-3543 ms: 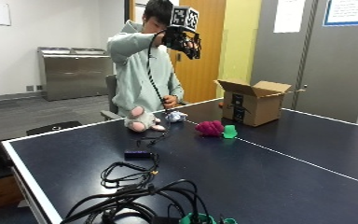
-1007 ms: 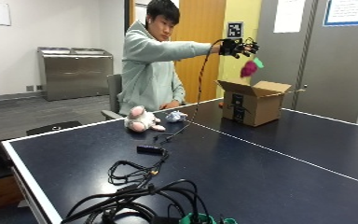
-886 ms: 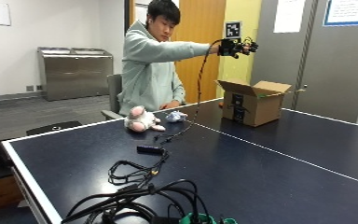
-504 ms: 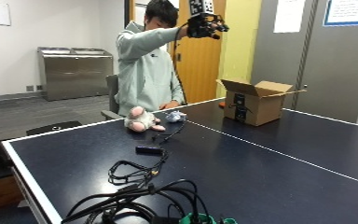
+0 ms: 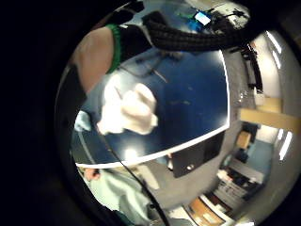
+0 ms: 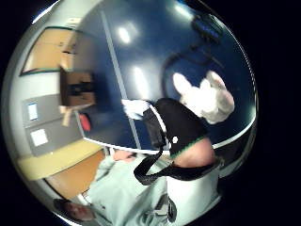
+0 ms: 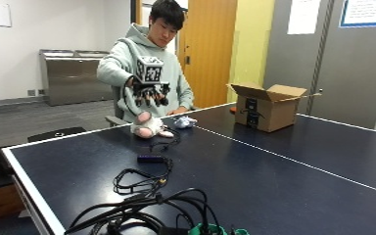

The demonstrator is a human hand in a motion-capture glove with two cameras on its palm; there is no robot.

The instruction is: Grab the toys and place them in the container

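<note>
Gloved right hand (image 7: 150, 94), fingers seemingly relaxed, holding nothing, hangs above fluffy white plush toy (image 7: 149, 126).

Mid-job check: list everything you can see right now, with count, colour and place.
Plush toy: one, white and pink, on the table near the person's edge, under the gloved hand.
Small toy: one, pale blue-grey, on the table beside the plush toy.
Cardboard box: one, brown, flaps open, farther along the table.
Cables: tangled bundle, black, on the table's near end.
Table: one, dark blue with white lines.
Right hand: black glove, fingers hanging open above the plush toy, holding nothing.
</note>
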